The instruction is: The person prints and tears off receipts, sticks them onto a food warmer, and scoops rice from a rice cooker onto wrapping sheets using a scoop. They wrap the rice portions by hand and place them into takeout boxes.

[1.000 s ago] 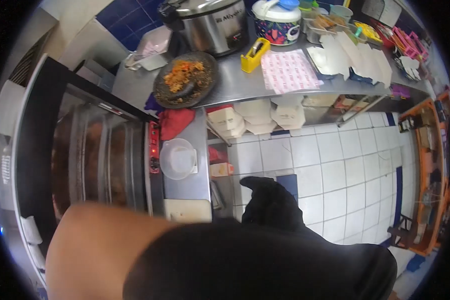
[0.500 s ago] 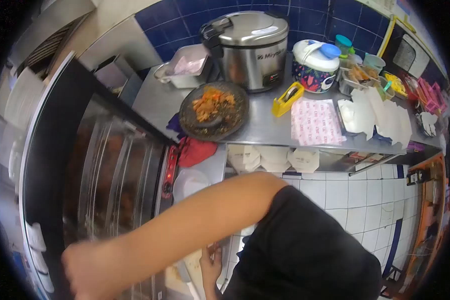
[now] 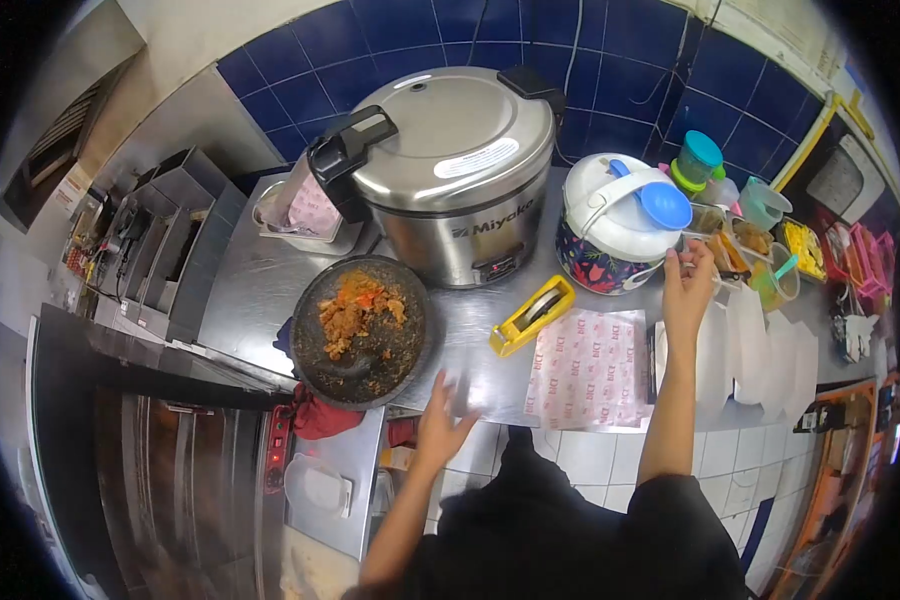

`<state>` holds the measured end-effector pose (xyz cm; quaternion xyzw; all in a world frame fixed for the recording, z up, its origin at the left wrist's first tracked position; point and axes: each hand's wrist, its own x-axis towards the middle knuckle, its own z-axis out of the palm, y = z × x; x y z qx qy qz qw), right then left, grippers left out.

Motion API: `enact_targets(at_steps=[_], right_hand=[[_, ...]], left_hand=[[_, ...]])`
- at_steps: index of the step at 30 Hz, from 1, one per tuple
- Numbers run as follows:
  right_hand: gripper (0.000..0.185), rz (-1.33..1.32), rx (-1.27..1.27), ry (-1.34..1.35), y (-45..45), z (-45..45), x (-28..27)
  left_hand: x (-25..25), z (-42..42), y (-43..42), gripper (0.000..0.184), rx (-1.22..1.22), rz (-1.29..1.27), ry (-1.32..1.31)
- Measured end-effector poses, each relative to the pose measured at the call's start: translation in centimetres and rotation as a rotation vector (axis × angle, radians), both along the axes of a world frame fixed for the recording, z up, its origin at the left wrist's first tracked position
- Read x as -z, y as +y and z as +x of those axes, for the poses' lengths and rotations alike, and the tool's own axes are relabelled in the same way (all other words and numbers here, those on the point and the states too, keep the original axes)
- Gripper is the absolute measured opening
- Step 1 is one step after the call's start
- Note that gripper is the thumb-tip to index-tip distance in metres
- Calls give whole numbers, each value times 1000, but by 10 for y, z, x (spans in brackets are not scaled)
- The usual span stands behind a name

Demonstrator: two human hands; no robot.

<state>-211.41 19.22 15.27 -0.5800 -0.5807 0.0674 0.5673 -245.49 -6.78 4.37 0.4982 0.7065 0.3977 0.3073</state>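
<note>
My right hand (image 3: 688, 285) is raised at the right, between the floral rice bucket (image 3: 610, 262) and the small containers. Its fingers are curled in by a clear container (image 3: 715, 222); what they grip, if anything, is hidden. Over the counter's front edge, my left hand (image 3: 445, 425) has its fingers spread and holds nothing. Just left of it sits a dark stone mortar (image 3: 315, 375) with orange-brown crumbled food (image 3: 355, 315) and a pestle head in it. Between my hands lie a yellow tape dispenser (image 3: 532, 316) and printed wrapping paper (image 3: 590, 370).
A large steel rice cooker (image 3: 450, 150) stands behind the mortar, with a metal tray (image 3: 310, 225) to its left. White folded cartons (image 3: 760, 350) line the right front edge. A blue scoop (image 3: 664, 205) rests on the bucket lid. At lower left is a glass-fronted cabinet (image 3: 185, 480).
My right arm has swung from the cabinet at lower left to the containers at right. My left hand has risen to the counter edge with fingers spread. The view has shifted closer to the counter.
</note>
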Motion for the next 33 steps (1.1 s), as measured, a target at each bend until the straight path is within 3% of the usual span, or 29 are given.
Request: enact_targets(at_steps=[3, 6, 9, 12, 15, 17, 19, 21, 25, 29, 33], right_hand=[[29, -102, -169, 1, -10, -30, -7], [24, -214, -398, -33, -33, -65, -21], [18, -211, -554, -50, -38, -105, -47], [13, 49, -738, -249, -21, -155, -92], [12, 342, -862, -461, -6, -221, -157], [30, 448, -993, -586, 20, -272, -181], [49, 626, -870, -829, 58, -336, -190], [63, 801, -587, -1063, 108, -393, -177], [65, 384, -856, -1454, 141, -439, -182], [66, 617, -891, -1336, 165, -439, -166], [67, 637, -864, -1258, 173, -422, -202]], left_hand=[[35, 27, 107, 96, 45, 268, 272], [63, 44, 150, 83, 108, 118, 71], [62, 39, 153, 77, 109, 30, 159], [56, 42, 129, 60, 56, 120, 227], [45, 28, 93, 62, 5, 59, 301], [41, 12, 73, 63, 7, 34, 419], [32, -1, 63, 62, 6, -58, 523], [36, -9, 58, 63, -8, -74, 594], [47, -19, 69, 63, -138, -81, 701], [44, -19, 75, 69, -194, -129, 728], [30, -33, 72, 80, -74, -189, 681]])
